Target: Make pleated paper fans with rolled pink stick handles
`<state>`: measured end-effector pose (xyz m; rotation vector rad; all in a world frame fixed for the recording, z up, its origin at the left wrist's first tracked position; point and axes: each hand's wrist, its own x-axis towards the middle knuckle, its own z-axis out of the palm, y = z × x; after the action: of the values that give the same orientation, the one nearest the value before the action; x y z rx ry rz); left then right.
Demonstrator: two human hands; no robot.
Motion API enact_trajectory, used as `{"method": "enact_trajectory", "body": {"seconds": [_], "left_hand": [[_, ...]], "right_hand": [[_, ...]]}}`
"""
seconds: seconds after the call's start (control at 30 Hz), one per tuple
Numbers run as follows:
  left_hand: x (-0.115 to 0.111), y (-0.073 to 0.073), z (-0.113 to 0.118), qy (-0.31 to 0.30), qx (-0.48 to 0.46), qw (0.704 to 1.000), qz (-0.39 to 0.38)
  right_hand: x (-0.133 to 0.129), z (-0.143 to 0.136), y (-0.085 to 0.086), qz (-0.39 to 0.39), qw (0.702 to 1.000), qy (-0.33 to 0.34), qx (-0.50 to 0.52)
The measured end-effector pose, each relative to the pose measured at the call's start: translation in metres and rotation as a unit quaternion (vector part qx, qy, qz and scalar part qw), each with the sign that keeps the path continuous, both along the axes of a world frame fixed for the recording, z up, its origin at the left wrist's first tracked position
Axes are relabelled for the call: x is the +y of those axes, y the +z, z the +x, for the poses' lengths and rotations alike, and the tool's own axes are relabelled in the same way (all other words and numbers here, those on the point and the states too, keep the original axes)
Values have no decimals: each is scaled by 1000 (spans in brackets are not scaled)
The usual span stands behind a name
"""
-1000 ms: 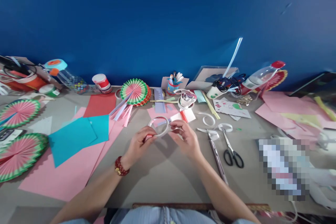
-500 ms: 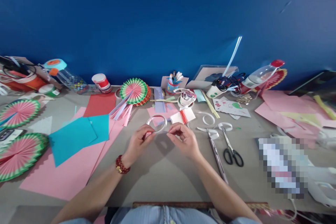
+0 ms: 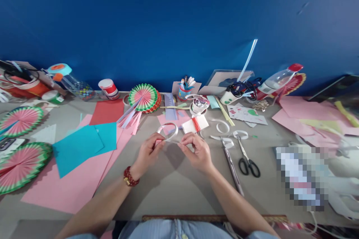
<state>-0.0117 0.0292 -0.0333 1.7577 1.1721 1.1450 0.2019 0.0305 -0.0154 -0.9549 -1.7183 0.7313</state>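
My left hand (image 3: 148, 154) is closed around the lower left edge of a roll of tape (image 3: 175, 133), a thin white ring standing tilted above the table. My right hand (image 3: 198, 154) pinches at thumb and forefinger the end of a short pale strip that runs across from the roll. Only a small gap lies between the two hands. Just behind the right hand lies a white card wound with red thread (image 3: 198, 122). To its right are a pen-like grey tool (image 3: 232, 170) and black-handled scissors (image 3: 247, 162), with curled white strips (image 3: 223, 140) by their tips.
Pink paper (image 3: 70, 190) and teal sheets (image 3: 78, 147) cover the left side, near pleated paper fans (image 3: 21, 164). Along the blue wall stand a red-and-white tub (image 3: 109, 89), a pleated rosette (image 3: 143, 98), a pen cup (image 3: 184, 93) and a leaning bottle (image 3: 280, 78). A white glue gun-like object (image 3: 343, 194) lies right.
The pale strip between my fingertips shows a little more clearly, and my right fingers have shifted slightly. My left hand keeps hold of the roll in about the same place.
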Motion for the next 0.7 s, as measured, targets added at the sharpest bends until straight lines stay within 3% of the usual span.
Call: {"method": "enact_trajectory", "body": {"seconds": [0.2,0.33,0.53,0.7], "left_hand": [[-3,3,3,-3,-52,997,-65],[-5,5,6,-9,-108,989,-105],[-7,15,8,20,-68,997,-42],[-9,21,9,0,-107,991,-76]], "right_hand": [[-3,-2,9,92,996,18,-9],[-4,0,13,108,994,26,-1],[-7,1,18,128,991,36,-13],[-8,-1,15,53,995,9,80]]}}
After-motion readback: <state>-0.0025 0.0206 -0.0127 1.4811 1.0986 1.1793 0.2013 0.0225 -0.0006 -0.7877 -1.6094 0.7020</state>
